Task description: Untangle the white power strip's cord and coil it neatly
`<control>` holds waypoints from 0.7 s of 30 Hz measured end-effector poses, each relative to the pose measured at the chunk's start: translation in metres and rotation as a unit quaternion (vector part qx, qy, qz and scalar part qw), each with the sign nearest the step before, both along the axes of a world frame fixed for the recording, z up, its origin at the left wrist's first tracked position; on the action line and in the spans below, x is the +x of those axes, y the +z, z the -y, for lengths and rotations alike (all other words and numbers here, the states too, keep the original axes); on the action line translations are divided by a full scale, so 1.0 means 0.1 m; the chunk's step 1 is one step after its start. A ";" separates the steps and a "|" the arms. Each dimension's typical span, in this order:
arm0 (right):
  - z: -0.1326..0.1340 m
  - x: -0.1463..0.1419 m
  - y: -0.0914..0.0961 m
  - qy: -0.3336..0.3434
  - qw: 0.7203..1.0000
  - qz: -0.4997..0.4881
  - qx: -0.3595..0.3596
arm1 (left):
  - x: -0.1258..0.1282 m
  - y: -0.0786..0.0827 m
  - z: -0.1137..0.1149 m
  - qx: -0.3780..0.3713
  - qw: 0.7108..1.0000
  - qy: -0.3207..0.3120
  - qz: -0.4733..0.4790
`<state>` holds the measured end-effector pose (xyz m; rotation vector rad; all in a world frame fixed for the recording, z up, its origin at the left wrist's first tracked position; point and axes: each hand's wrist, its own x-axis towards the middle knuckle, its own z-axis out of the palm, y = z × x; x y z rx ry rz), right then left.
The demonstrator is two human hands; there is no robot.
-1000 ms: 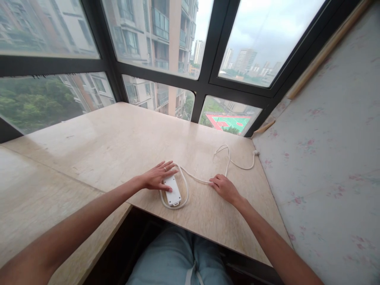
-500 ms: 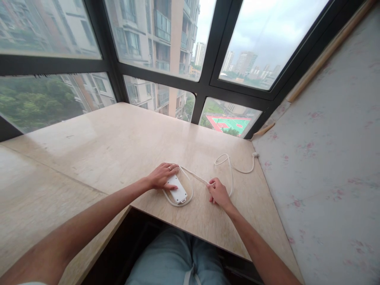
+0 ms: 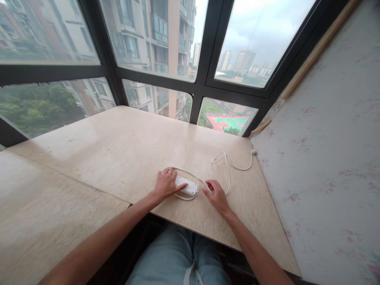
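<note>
A white power strip [image 3: 190, 187] lies on the stone counter, small dark screw-like dots on its upper face. My left hand [image 3: 166, 183] is closed on its left end, the thumb across the top and a ring on one finger. Around the strip runs a loop of its white cord [image 3: 187, 171]. My right hand [image 3: 216, 194] pinches the cord just right of the strip. From there the cord curves back in a loose loop toward the wall, ending in a whitish plug-like piece [image 3: 253, 152].
The pale stone counter [image 3: 124, 146] has a seam at left and a front edge above my legs [image 3: 175, 257]. Dark-framed windows [image 3: 202, 91] stand behind it. A flowered wallpapered wall [image 3: 320, 158] borders the right side.
The power strip has turned so its near end now points right. My left hand has shifted slightly right and nearer with it. My right hand still holds the cord.
</note>
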<state>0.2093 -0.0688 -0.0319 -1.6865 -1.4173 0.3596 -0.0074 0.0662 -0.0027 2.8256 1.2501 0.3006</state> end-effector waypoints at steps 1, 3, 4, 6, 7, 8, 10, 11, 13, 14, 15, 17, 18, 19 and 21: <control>-0.01 0.00 -0.01 0.003 1.000 0.001 0.001 | 0.02 0.00 0.06 0.000 1.000 0.016 -0.001; -0.03 0.00 -0.02 0.010 1.000 -0.002 0.000 | 0.06 0.00 0.16 0.000 0.999 0.045 -0.008; -0.04 0.01 -0.03 0.016 1.000 -0.002 0.000 | 0.08 0.01 0.20 0.000 0.998 0.056 -0.013; -0.05 0.04 -0.04 0.032 0.999 0.005 0.005 | 0.11 0.03 0.25 -0.004 0.997 0.071 -0.027; -0.05 0.05 -0.05 0.040 0.999 0.013 0.011 | 0.12 0.05 0.26 -0.007 0.996 0.076 -0.034; -0.05 0.05 -0.07 0.048 0.998 0.025 0.019 | 0.12 0.08 0.26 -0.011 0.996 0.081 -0.041; -0.04 0.06 -0.09 0.060 0.996 0.054 0.030 | 0.13 0.15 0.23 -0.034 0.994 0.085 -0.055; -0.04 0.06 -0.10 0.064 0.995 0.068 0.032 | 0.14 0.20 0.20 -0.055 0.993 0.086 -0.062; -0.04 0.05 -0.12 0.066 0.994 0.088 0.028 | 0.19 0.31 0.10 -0.096 0.989 0.087 -0.078; -0.03 0.04 -0.12 0.066 0.993 0.094 0.026 | 0.22 0.36 0.05 -0.104 0.987 0.084 -0.087; -0.03 0.04 -0.12 0.067 0.992 0.099 0.026 | 0.26 0.40 -0.02 -0.098 0.988 0.076 -0.095; -0.03 0.04 -0.11 0.073 0.991 0.107 0.027 | 0.36 0.46 -0.15 -0.065 0.992 0.017 -0.107; -0.02 0.05 -0.11 0.077 0.991 0.110 0.027 | 0.41 0.47 -0.21 -0.057 0.992 -0.021 -0.107; -0.02 0.05 -0.10 0.081 0.990 0.112 0.027 | 0.47 0.48 -0.27 -0.058 0.990 -0.063 -0.108; -0.02 0.05 -0.09 0.082 0.990 0.112 0.027 | 0.56 0.46 -0.35 -0.075 0.981 -0.140 -0.109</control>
